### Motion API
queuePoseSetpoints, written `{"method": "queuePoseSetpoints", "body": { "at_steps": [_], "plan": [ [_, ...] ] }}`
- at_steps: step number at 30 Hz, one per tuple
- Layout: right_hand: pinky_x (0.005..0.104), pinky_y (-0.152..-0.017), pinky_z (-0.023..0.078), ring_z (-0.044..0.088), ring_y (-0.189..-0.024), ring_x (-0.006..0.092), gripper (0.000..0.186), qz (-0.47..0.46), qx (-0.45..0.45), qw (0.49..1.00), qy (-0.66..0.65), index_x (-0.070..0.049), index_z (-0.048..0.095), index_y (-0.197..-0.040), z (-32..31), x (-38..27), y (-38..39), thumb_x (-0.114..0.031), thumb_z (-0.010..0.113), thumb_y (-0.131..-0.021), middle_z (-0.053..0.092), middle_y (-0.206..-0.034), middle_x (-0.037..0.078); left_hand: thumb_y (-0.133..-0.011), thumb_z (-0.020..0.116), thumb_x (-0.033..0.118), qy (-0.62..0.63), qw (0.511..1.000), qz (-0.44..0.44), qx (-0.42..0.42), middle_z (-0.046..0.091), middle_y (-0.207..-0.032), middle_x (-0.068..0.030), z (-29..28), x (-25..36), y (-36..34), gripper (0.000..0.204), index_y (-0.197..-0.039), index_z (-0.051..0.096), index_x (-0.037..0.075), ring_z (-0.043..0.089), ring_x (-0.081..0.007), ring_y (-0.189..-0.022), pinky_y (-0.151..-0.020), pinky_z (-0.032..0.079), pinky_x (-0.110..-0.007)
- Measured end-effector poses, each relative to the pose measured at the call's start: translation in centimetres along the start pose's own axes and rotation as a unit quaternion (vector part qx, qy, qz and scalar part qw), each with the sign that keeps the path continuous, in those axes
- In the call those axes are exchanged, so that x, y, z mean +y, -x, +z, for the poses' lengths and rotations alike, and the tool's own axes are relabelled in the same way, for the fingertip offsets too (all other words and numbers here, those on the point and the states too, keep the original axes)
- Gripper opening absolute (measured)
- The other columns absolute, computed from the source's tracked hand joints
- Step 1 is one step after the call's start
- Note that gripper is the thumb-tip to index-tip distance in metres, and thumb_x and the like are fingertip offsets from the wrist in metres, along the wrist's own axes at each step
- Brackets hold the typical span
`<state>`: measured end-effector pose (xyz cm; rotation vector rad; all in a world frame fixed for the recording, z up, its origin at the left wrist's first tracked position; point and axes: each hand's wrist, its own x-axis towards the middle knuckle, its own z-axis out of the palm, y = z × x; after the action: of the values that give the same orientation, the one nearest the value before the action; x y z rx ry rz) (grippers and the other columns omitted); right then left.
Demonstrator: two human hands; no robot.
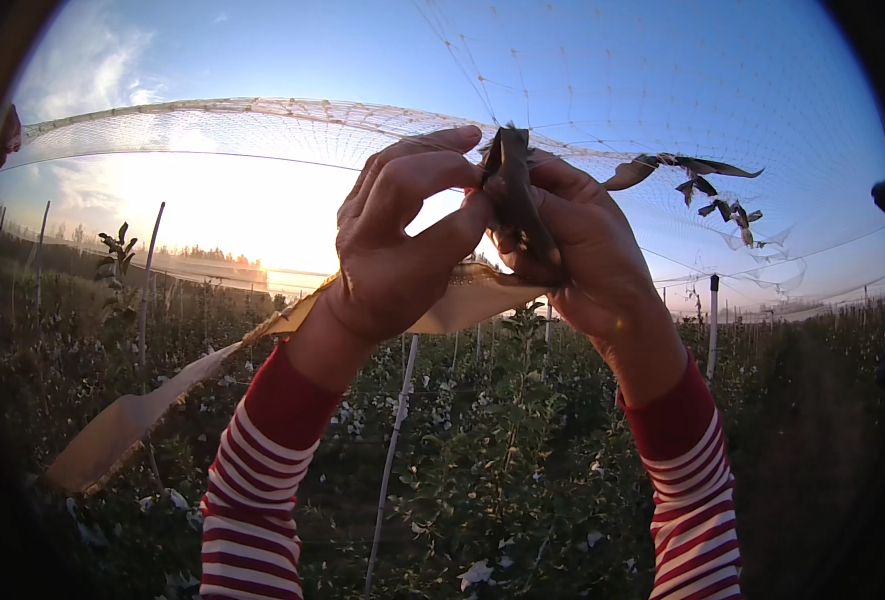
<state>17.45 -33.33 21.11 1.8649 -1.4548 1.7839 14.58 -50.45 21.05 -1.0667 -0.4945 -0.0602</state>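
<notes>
Both hands are raised to the edge of a pale net (232, 112). A long cloth strip (122, 425) trails down to the left, and its dark, folded part (514, 190) stands up between my hands. My left hand (392, 235) pinches the edge of that fold between thumb and index finger. My right hand (587, 240) is closed around the fold from the other side, its fingers partly hidden behind the cloth. The strip passes behind my left wrist. Whether it is knotted around the net or a wire is hidden by my fingers.
A thin wire (202, 153) runs below the net. Torn dark cloth scraps (727, 208) hang from the netting at right. Rows of leafy plants (502, 420) stand below, with slim poles (392, 465) and a capped post (713, 325). Part of another person's hand (7, 140) shows at far left.
</notes>
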Motion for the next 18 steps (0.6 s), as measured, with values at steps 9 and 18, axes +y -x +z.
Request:
{"method": "queuePoseSetpoints", "body": {
  "at_steps": [9, 18],
  "plan": [
    [0.0264, -0.061, 0.053, 0.063, -0.068, 0.0134, 0.018, -0.147, 0.003, 0.978, 0.146, 0.001, 0.06, -0.112, 0.4, 1.6, -0.4, -0.007, 0.057, -0.095, 0.065, -0.088, 0.008, -0.072, 0.073, -0.001, 0.0, 0.996, -0.093, 0.015, 0.063, -0.087, -0.0117, -0.5, 1.3, -1.9, 0.02, -0.09, 0.063, 0.001, 0.067, -0.0298, -0.093, -0.071, 0.055, -0.035],
    [0.0267, -0.053, 0.054, 0.063, -0.057, 0.0157, 0.019, -0.076, 0.015, 0.995, 0.057, 0.003, 0.061, -0.104, 1.5, 1.1, 0.0, -0.014, 0.061, -0.095, 0.064, -0.077, 0.009, -0.076, 0.069, -0.001, -0.019, 0.989, 0.056, -0.134, 0.06, -0.098, -0.015, -3.2, -1.6, -3.2, 0.03, -0.105, 0.065, -0.006, 0.065, -0.0345, -0.104, -0.079, 0.057, -0.038]
  ]
}}
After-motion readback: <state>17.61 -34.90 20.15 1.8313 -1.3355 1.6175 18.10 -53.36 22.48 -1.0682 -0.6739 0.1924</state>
